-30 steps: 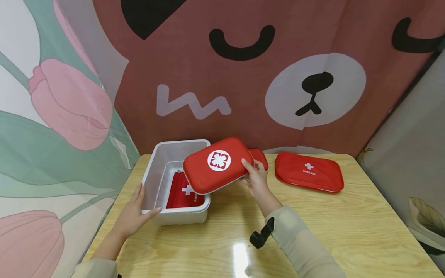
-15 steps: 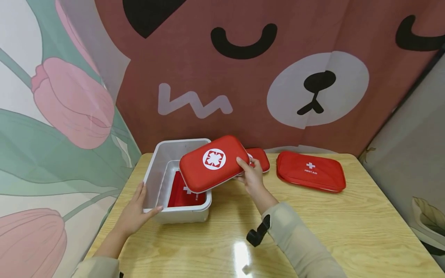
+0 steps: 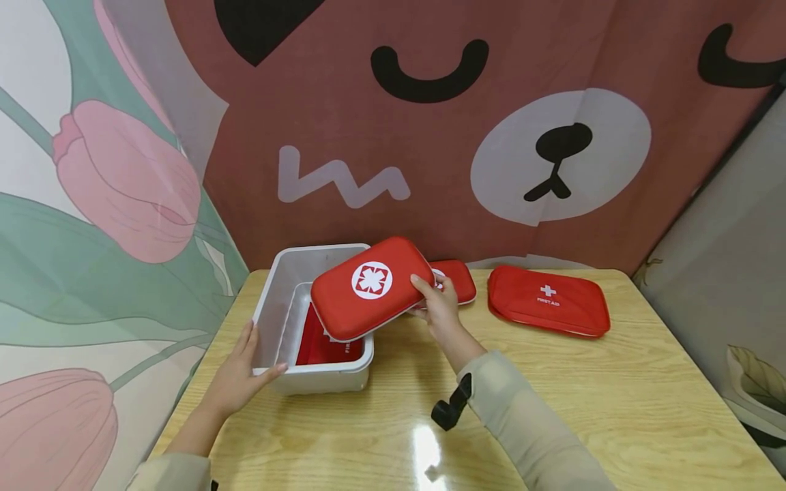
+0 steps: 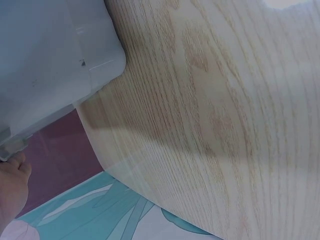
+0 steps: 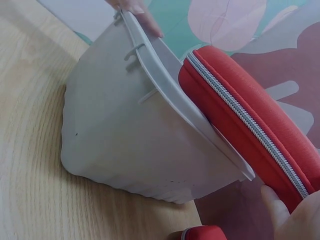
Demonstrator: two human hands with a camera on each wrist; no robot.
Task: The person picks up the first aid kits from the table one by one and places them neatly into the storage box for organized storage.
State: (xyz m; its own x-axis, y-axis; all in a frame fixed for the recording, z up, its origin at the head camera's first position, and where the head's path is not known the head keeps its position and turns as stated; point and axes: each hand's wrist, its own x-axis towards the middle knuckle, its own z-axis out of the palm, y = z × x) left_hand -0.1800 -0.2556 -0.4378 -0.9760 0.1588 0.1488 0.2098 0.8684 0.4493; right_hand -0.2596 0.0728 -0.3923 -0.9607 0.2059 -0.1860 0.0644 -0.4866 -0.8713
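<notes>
My right hand (image 3: 443, 312) pinches the right end of a red hard-shell first aid case (image 3: 396, 266) with a white round emblem, the thumb on top. The case is tilted above the right side of a light grey plastic bin (image 3: 319, 383); its zipper edge shows in the right wrist view, close to the rim. At the bin's front left corner, my left hand (image 3: 230, 382) grips the rim, thumb over the front edge. Inside the bin lies a flat red first aid pouch (image 3: 312, 344) with a white cross, partly hidden by the case.
A smaller red case (image 3: 462, 281) lies behind my right hand, partly covered. Farther right is a red soft pouch (image 3: 546, 310) marked FIRST AID. All stand on a wooden table (image 3: 552, 409) against a printed cloth backdrop (image 3: 344, 82).
My right hand has carried the red case slightly left, farther over the bin, uncovering more of the smaller case behind. The left hand stays on the rim.
</notes>
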